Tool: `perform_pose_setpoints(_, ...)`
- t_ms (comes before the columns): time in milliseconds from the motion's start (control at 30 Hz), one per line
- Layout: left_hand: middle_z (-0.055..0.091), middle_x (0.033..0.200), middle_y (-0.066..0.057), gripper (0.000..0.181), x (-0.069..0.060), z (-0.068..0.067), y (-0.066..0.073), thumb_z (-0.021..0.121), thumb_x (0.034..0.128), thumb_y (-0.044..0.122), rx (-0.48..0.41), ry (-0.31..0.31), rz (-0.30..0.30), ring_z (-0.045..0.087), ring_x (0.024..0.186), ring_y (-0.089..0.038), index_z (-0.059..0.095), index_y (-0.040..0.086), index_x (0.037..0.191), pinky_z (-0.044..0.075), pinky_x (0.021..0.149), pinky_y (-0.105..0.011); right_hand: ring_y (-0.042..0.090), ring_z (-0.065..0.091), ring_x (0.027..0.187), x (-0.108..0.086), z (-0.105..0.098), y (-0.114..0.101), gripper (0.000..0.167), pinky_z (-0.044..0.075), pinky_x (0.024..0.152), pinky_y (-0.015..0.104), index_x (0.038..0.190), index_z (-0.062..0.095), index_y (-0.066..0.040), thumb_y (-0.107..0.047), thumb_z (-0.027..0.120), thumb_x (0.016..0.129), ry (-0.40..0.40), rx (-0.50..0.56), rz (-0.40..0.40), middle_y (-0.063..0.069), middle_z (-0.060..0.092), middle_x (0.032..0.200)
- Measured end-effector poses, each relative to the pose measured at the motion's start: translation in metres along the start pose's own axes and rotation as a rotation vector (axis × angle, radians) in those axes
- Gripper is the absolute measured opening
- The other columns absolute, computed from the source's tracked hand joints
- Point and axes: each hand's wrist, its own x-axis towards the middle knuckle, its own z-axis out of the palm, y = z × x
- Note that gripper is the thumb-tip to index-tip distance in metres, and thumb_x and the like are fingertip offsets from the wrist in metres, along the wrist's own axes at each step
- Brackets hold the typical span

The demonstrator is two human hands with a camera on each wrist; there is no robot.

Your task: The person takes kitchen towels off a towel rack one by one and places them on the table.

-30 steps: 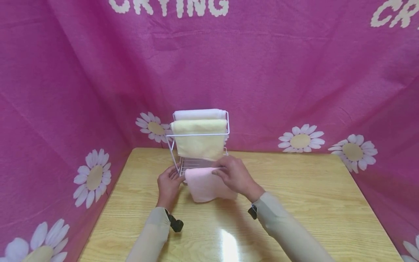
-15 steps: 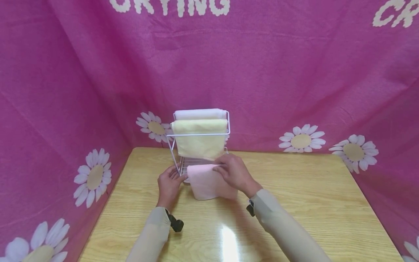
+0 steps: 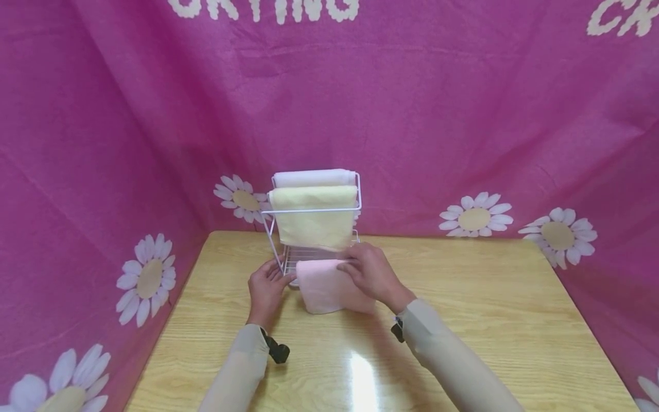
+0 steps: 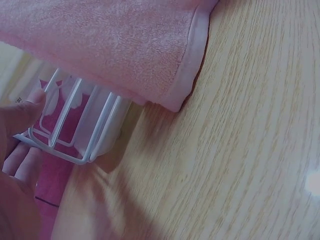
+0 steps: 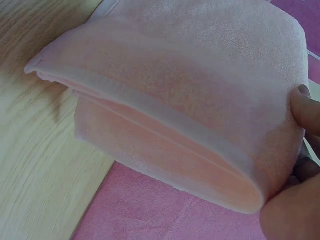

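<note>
Head: the right hand (image 3: 372, 274) pinched the pink towel (image 3: 326, 289), fold lying nine-to-three, at six o'clock of the white rack (image 3: 309, 210), which the left hand (image 3: 266, 290) gripped. Left wrist: the towel was cropped toward eleven. Right wrist: the hand was cropped at four.

We are looking at a magenta cloth (image 3: 412, 114) that is covering the back and both sides of the frame, creasing softly toward the left. Pale lettering (image 3: 319, 8) is running off the top edge, left of centre, and more letters (image 3: 620, 17) are being cut off at upper right. White daisies with yellow centres (image 3: 148, 278) are dotting the cloth along its lower part, from lower left to lower right. Below, a light wood-grained tabletop (image 3: 515, 332) is spreading forward, and a bright glare (image 3: 362, 380) is shining on it at bottom centre.
</note>
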Motion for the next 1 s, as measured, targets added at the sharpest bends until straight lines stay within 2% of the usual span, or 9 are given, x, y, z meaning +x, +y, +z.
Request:
perform_pose_setpoints(200,0.06,0.129,-0.031,0.052,-0.001,0.002,0.001,0.077,0.0793,-0.013,0.003,0.002,0.011,0.058,0.122,-0.044,0.06,-0.011,0.128,0.054,0.099,-0.037,0.022,0.067,0.092,-0.007,-0.001,0.0,0.012,0.057,0.087,0.041,0.096,0.078,-0.009,-0.012,0.082,0.085,-0.012,0.028,0.015,0.003,0.074,0.093)
perform_pose_setpoints(433,0.06,0.128,-0.031,0.052,0.001,0.0,0.0,0.076,0.0788,-0.015,-0.015,-0.002,0.013,0.057,0.122,-0.045,0.06,-0.012,0.128,0.053,0.1,-0.042,0.017,0.066,0.087,-0.019,0.0,-0.007,0.014,0.058,0.079,0.035,0.096,0.078,-0.009,-0.013,0.083,0.084,-0.017,0.065,-0.01,0.0,0.072,0.09)
perform_pose_setpoints(667,0.063,0.128,-0.025,0.051,0.0,-0.002,-0.001,0.079,0.0804,-0.009,0.031,-0.006,-0.002,0.061,0.121,-0.037,0.063,-0.006,0.129,0.055,0.096,-0.032,0.016,0.066,0.088,-0.034,0.001,-0.016,0.013,0.058,0.079,0.034,0.096,0.078,-0.01,-0.014,0.082,0.085,-0.029,0.083,-0.002,-0.002,0.072,0.091)
perform_pose_setpoints(833,0.06,0.129,-0.031,0.052,0.001,-0.003,-0.002,0.079,0.0797,-0.011,0.006,-0.02,0.012,0.058,0.122,-0.043,0.061,-0.01,0.129,0.053,0.099,-0.038,0.014,0.064,0.086,-0.045,0.005,-0.02,0.011,0.057,0.075,0.032,0.094,0.077,-0.01,-0.012,0.082,0.085,-0.033,0.102,-0.017,-0.002,0.072,0.09)
perform_pose_setpoints(1000,0.061,0.129,-0.031,0.053,0.002,-0.003,-0.002,0.079,0.0792,-0.011,0.015,-0.021,-0.002,0.058,0.122,-0.043,0.061,-0.009,0.129,0.054,0.098,-0.036,0.013,0.062,0.082,-0.057,0.01,-0.025,0.011,0.056,0.07,0.028,0.093,0.075,-0.008,-0.009,0.082,0.083,-0.031,0.123,-0.069,-0.002,0.07,0.087)
